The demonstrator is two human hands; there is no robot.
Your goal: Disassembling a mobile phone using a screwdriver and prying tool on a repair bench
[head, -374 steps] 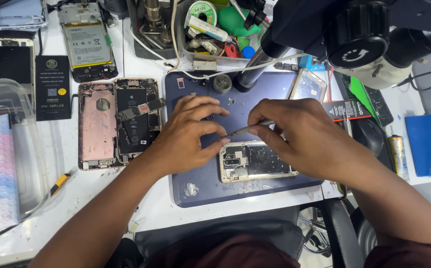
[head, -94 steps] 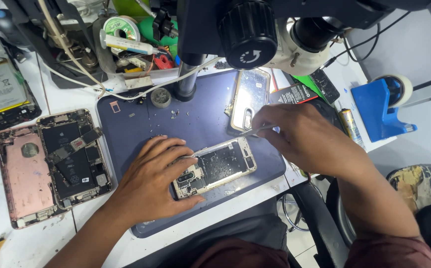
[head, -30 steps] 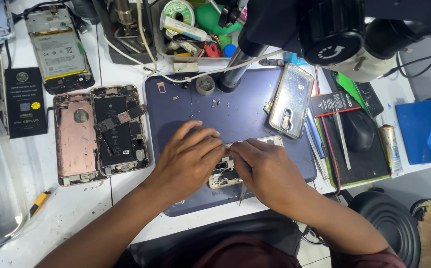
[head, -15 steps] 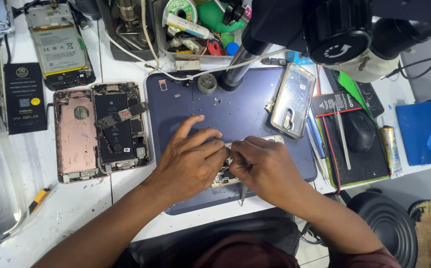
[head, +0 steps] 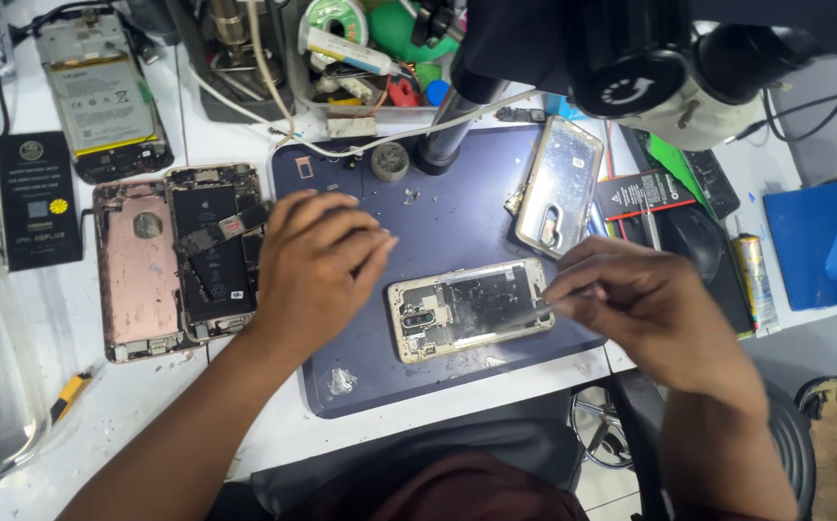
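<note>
An opened phone frame (head: 467, 309) with bare circuit parts lies on the dark blue work mat (head: 457, 207). My left hand (head: 317, 265) rests on the mat just left of the frame, fingers loosely spread and holding nothing. My right hand (head: 635, 304) is at the frame's right end, pinching thin metal tweezers (head: 539, 311) whose tips reach over the frame's right part. A shiny phone back cover (head: 558, 185) lies tilted on the mat above the frame.
A microscope head (head: 631, 58) hangs over the mat's far side. Left of the mat lie a pink phone shell (head: 137, 268) and an opened phone (head: 214, 253), then a battery board (head: 100, 96). A tool tray (head: 361, 48) sits behind; a blue holder (head: 823, 246) stands right.
Both hands have parted from the phone frame's middle: the left moved up and left, the right moved right with the tweezers. The frame now lies uncovered.
</note>
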